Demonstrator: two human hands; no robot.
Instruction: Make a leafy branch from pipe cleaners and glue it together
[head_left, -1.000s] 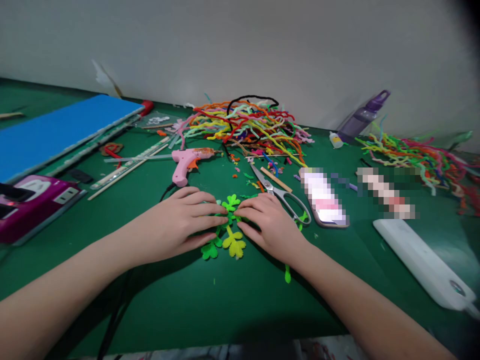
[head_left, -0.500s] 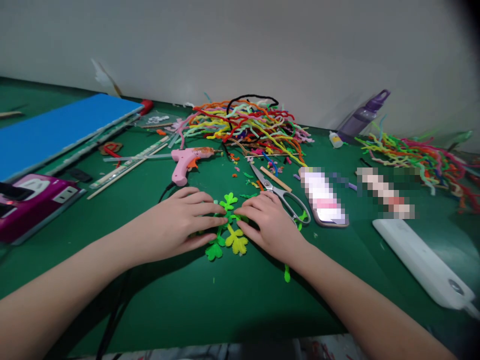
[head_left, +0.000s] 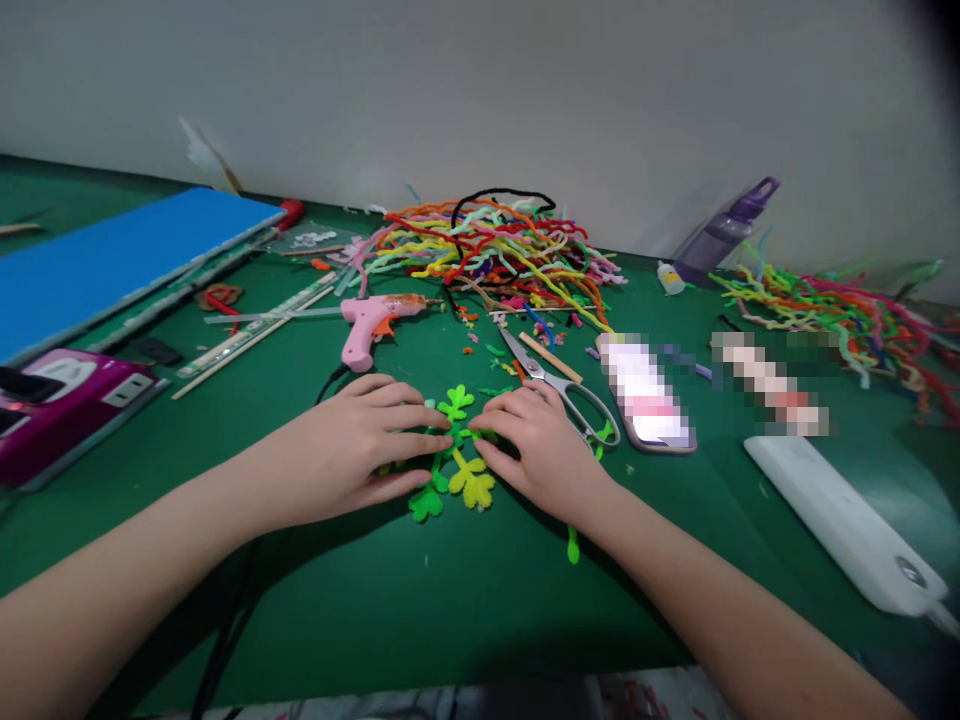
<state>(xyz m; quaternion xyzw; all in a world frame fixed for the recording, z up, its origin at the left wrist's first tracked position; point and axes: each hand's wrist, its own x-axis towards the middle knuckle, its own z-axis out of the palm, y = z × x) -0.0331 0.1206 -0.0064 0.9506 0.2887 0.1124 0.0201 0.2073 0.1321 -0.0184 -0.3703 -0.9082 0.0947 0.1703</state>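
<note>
Fuzzy leaf shapes that look made of pipe cleaner lie together on the table: a bright green leaf (head_left: 456,403), a yellow leaf (head_left: 474,483) and a darker green leaf (head_left: 426,503). From the left, my left hand (head_left: 375,435) rests over them, fingers stretched out and fingertips at the middle of the cluster. Opposite it, my right hand (head_left: 536,440) lies with slightly bent, parted fingers touching the leaves' inner ends. Both hands are open; what lies beneath them is partly hidden. Scissors (head_left: 592,410) lie just beyond my right hand, and a light green strip (head_left: 573,545) pokes out below that wrist.
Behind my left hand lies a pink glue gun (head_left: 364,330). A heap of colourful pipe cleaners (head_left: 495,240) is at the back. To the right are a phone (head_left: 649,400), a white elongated device (head_left: 840,520) and a purple bottle (head_left: 724,235). A magenta power strip (head_left: 82,415) sits left.
</note>
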